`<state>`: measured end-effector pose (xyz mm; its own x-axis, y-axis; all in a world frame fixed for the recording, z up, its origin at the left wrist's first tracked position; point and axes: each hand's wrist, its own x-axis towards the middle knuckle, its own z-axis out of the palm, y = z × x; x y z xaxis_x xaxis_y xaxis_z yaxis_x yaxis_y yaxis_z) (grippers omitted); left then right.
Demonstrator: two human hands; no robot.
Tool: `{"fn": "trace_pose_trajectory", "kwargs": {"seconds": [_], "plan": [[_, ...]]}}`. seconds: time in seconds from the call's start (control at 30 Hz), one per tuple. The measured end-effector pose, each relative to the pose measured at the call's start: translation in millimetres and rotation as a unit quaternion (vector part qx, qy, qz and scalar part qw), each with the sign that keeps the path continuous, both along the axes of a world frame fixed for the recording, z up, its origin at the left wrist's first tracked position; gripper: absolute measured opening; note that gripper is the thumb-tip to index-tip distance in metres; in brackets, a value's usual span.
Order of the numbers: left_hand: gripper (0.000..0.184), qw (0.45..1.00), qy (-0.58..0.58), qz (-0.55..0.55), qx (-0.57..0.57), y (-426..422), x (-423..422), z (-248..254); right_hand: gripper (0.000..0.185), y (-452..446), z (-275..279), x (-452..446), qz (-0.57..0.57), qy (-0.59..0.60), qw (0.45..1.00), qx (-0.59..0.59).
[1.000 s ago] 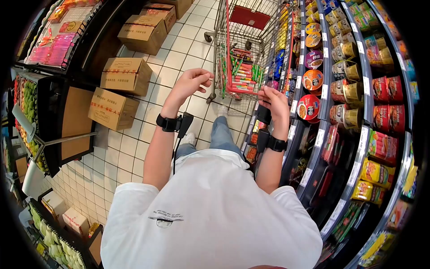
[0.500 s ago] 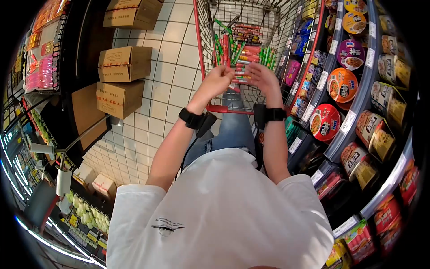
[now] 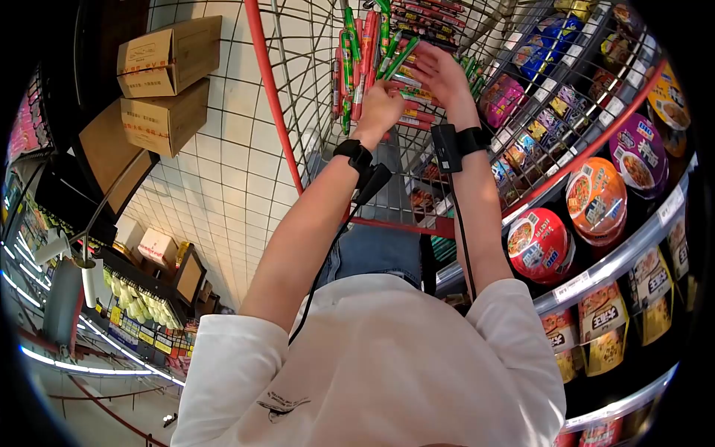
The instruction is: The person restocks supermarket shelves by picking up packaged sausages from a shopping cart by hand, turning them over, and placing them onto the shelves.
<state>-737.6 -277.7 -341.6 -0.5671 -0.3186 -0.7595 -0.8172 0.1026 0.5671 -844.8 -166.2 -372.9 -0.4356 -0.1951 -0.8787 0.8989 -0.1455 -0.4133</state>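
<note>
The pale tiled floor (image 3: 223, 149) lies left of the shopping cart (image 3: 269, 89); a shelf unit (image 3: 596, 276) borders the cart's right side; the cart basket is open wire mesh with a red rim, and its red crossbar (image 3: 402, 223) lies between the person's body and the contents.

Two cardboard cartons (image 3: 165, 119) sit at the left; a vegetable display (image 3: 141, 298) and a lit strip light (image 3: 93, 367) appear at lower left; red, orange and purple noodle bowls (image 3: 540, 246) line the shelf; black wrist units (image 3: 471, 140) are strapped to both forearms; the hands partly block the view of the cart's contents.

The slim red and green packets (image 3: 363, 59) lie inside the cart, in several directions; the left hand (image 3: 381, 108) is at their near side, fingers curled narrow, and whether it holds one cannot be determined; the right hand (image 3: 443, 74) is beside it, fingers spread wide, palm partly visible.

Relative to the preceding frame, the cart fills more of the view; both hands are farther in over the packets.
</note>
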Motion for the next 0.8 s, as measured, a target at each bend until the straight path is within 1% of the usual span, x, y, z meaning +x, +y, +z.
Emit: {"fn": "trace_pose_trajectory", "kwargs": {"seconds": [0.03,0.1,0.13,0.2,0.23,0.27,0.3,0.37,0.4,0.43,0.5,0.53,0.57,0.6,0.63,0.67,0.7,0.73,0.8], "plan": [[0.037,1.000,-0.004,0.002,0.001,0.7,-0.1,-10.2,0.041,-1.3,-5.1,-1.0,-0.001,0.021,1.000,-0.022],[0.046,0.998,-0.025,-0.025,0.044,0.3,-3.8,-25.3,0.041,-2.8,-12.6,-2.7,-0.002,0.027,1.000,-0.013],[0.054,0.994,-0.040,-0.013,0.097,-2.1,-5.6,-29.6,0.040,-4.5,-15.8,-4.1,0.013,0.034,0.999,-0.006],[0.055,0.995,-0.035,-0.010,0.092,-2.8,-5.0,-39.3,0.040,-8.1,-22.1,-7.7,0.030,0.038,0.999,0.002],[0.055,0.996,-0.026,-0.009,0.085,-2.6,-4.3,-46.1,0.040,-9.6,-25.2,-10.5,0.048,0.015,0.998,0.027],[0.055,0.996,-0.028,-0.062,0.056,-4.0,-3.8,-52.8,0.040,-10.2,-27.0,-12.6,0.066,-0.007,0.996,0.052],[0.055,0.996,-0.029,-0.060,0.058,-4.2,-4.4,-53.9,0.040,-9.1,-28.7,-13.6,0.067,-0.009,0.996,0.054],[0.054,0.994,-0.053,-0.089,0.040,-3.5,-5.3,-52.8,0.056,-7.0,-28.3,-13.8,0.096,-0.026,0.995,0.024],[0.054,0.997,-0.027,-0.066,0.030,-2.1,-2.4,-58.8,0.056,-6.9,-29.1,-14.8,0.096,-0.023,0.995,0.023],[0.054,0.997,-0.024,-0.066,0.029,0.3,2.4,-69.2,0.055,-6.3,-29.5,-14.5,0.092,-0.021,0.995,0.035],[0.055,0.996,0.054,0.023,0.071,4.1,7.3,-83.9,0.053,-8.4,-25.4,-12.6,0.089,-0.016,0.995,0.047],[0.055,0.996,0.057,0.024,0.070,2.9,0.3,-68.4,0.048,-11.3,-19.6,-8.6,0.080,-0.013,0.995,0.058],[0.054,0.993,0.030,0.057,0.103,2.8,-5.2,-51.6,0.042,-13.8,-14.3,-6.1,0.071,-0.010,0.995,0.070],[0.052,0.987,0.003,0.090,0.136,1.4,-10.4,-39.7,0.043,-11.6,-19.5,2.6,0.076,0.006,0.995,0.057],[0.052,0.987,0.009,0.090,0.136,2.0,-9.6,-47.5,0.041,-11.8,-20.1,5.1,0.088,-0.012,0.995,0.042],[0.051,0.993,0.002,0.047,0.111,2.2,-7.7,-55.9,0.041,-12.4,-21.9,8.8,0.091,-0.007,0.995,0.038],[0.050,0.996,-0.006,0.005,0.085,-0.6,-12.7,-53.2,0.041,-14.4,-24.4,10.6,0.094,-0.003,0.995,0.035],[0.053,0.997,-0.031,-0.035,0.058,-2.0,-14.2,-49.9,0.041,-17.1,-29.4,8.7,0.094,0.003,0.995,0.035],[0.053,0.996,-0.018,-0.036,0.080,-1.3,-13.4,-51.4,0.043,-19.9,-35.3,11.5,0.127,-0.026,0.991,0.032]]}}
